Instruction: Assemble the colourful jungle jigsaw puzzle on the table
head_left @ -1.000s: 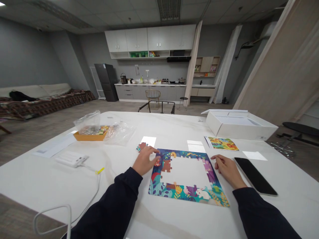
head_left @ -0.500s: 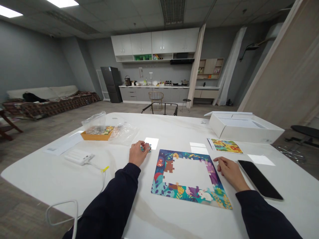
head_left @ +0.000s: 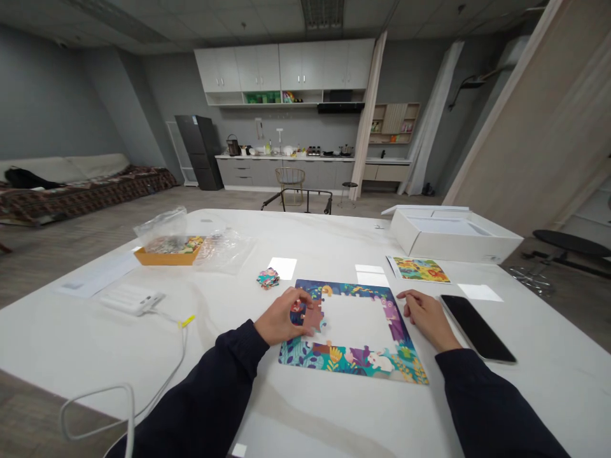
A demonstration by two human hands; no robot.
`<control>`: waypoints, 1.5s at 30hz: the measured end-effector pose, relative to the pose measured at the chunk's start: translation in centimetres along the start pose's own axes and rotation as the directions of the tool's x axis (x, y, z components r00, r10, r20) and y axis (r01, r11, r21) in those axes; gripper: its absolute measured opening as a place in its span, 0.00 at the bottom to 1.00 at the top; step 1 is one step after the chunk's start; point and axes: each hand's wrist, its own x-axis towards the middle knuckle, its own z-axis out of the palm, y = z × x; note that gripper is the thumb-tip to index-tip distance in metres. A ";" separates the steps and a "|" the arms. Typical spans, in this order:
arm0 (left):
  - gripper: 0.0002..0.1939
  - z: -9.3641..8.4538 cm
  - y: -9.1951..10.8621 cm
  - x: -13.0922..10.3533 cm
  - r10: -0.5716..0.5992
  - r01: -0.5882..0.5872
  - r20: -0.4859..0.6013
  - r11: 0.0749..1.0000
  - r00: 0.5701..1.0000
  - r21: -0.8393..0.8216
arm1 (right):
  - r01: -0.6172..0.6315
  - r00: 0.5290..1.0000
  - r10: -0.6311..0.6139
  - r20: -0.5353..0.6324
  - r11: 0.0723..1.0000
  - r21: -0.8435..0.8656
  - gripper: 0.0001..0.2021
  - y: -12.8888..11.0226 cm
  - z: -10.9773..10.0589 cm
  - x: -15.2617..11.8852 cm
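Observation:
A colourful puzzle frame (head_left: 353,369) with a white middle lies on the white table. My left hand (head_left: 286,316) is over its left side, thumb and fingers closed around a brown puzzle piece (head_left: 315,316) beside the inner edge. My right hand (head_left: 424,313) rests on the table at the frame's right edge, fingers loosely bent and apart, holding nothing. A small pile of puzzle pieces (head_left: 268,278) sits beyond my left hand, left of the frame's top corner.
An orange tray (head_left: 167,257) with plastic wrap (head_left: 224,251) stands back left. A white power bank (head_left: 131,299) and cable lie left. A picture card (head_left: 421,269), phone (head_left: 477,327) and white box (head_left: 458,245) are at right.
My left hand has moved right and nearer, from the pile of pieces to the left side of the frame. The pile is now uncovered. The whole view has shifted a little.

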 end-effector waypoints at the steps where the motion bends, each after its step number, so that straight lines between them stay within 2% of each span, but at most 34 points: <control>1: 0.29 0.3 0.0 -0.1 -0.001 0.001 0.030 1.000 1.000 -0.003 | -0.003 1.000 0.003 -0.001 1.000 0.003 0.19 0.0 0.0 0.0; 7: 0.29 0.5 -0.4 -0.2 -0.008 0.007 0.053 1.000 0.999 0.003 | -0.006 1.000 0.006 0.014 1.000 0.010 0.17 0.1 0.0 0.1; 14: 0.26 1.5 -1.0 -0.1 0.073 -0.074 0.147 0.997 0.986 -0.001 | -0.007 1.000 0.007 0.000 1.000 0.023 0.17 0.0 0.0 0.1; 18: 0.27 1.0 -1.4 -0.2 0.115 -0.114 0.167 0.993 0.979 -0.015 | 0.001 1.000 0.000 -0.007 1.000 0.028 0.17 0.3 0.0 0.1; 23: 0.22 0.2 -1.0 -0.4 0.079 -0.089 0.182 0.995 0.980 0.045 | 0.006 1.000 -0.006 -0.010 1.000 0.011 0.17 0.4 0.0 0.3; 35: 0.16 0.4 -0.6 -0.4 0.098 -0.109 0.170 0.993 0.981 0.055 | -0.002 1.000 0.002 -0.003 1.000 0.030 0.17 0.5 0.2 0.2; 38: 0.15 0.5 -0.5 -0.3 0.062 -0.062 0.173 0.998 0.983 -0.008 | 0.002 1.000 -0.001 -0.005 1.000 0.028 0.17 0.5 0.1 0.2; 41: 0.15 0.9 -0.6 -0.3 -0.030 0.051 0.183 0.992 0.983 -0.116 | -0.001 1.000 0.001 -0.005 1.000 0.031 0.18 0.4 0.1 0.1; 45: 0.11 1.3 -0.6 -0.3 -0.156 0.207 0.176 0.925 0.972 -0.319 | 0.002 1.000 -0.002 -0.007 1.000 0.029 0.17 0.3 0.1 0.1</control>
